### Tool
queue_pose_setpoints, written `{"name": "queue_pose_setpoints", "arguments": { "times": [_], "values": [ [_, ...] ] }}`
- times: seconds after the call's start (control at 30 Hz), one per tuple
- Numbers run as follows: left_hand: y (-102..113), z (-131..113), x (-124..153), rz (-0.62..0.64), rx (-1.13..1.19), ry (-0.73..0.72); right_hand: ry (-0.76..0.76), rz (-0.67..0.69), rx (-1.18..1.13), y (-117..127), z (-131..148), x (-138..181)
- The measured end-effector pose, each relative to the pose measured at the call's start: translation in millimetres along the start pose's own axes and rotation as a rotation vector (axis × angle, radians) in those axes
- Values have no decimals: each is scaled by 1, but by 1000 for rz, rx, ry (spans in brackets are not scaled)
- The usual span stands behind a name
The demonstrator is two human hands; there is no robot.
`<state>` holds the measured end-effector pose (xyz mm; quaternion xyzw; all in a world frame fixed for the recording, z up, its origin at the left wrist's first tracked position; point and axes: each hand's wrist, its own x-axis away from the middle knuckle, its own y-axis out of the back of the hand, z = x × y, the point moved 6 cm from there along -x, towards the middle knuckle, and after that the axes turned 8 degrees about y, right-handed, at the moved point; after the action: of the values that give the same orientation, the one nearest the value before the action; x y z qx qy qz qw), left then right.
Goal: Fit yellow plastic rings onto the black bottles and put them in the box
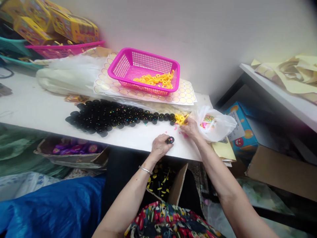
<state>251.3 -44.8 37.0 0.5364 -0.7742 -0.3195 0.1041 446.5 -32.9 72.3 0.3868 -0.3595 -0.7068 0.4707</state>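
Observation:
My left hand (160, 145) is closed around a small black cup (170, 140) with pink bits showing in its mouth, just above the white table near its front edge. My right hand (191, 127) reaches into a small pile of yellow ring-shaped pieces (180, 118), its fingers pinched at the pile's edge; a yellow piece seems to be between the fingertips. To the left stretches a large group of black cups (109, 114), many with coloured bits inside, narrowing to a single row towards the yellow pile. Scattered pink bits (176, 128) lie between my hands.
A pink basket (116, 71) with yellow pieces rests on sticker sheets (104, 82) behind the cups. Right of my right hand sits a white plastic bag (220, 125) of colourful bits. An open carton (179, 185) with black and yellow parts stands below, between my arms.

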Motion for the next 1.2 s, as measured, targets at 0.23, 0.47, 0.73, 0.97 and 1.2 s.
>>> {"name": "queue_pose_setpoints", "arguments": {
  "times": [0.23, 0.47, 0.73, 0.97, 1.2],
  "values": [
    [-3, 3, 0, 5, 8, 13, 194, -107, -215, 12, 18, 18],
    [-3, -1, 1, 7, 8, 5, 529, 170, -35, 19, 78, 59],
    [-6, 1, 0, -6, -17, 15, 534, 359, 204, 5, 95, 71],
    [1, 2, -1, 24, 173, 2, 529, 377, 242, -2, 93, 69],
    [0, 16, -4, 92, 710, 433, 468, 316, 112, -5, 88, 70]
  ]
}}
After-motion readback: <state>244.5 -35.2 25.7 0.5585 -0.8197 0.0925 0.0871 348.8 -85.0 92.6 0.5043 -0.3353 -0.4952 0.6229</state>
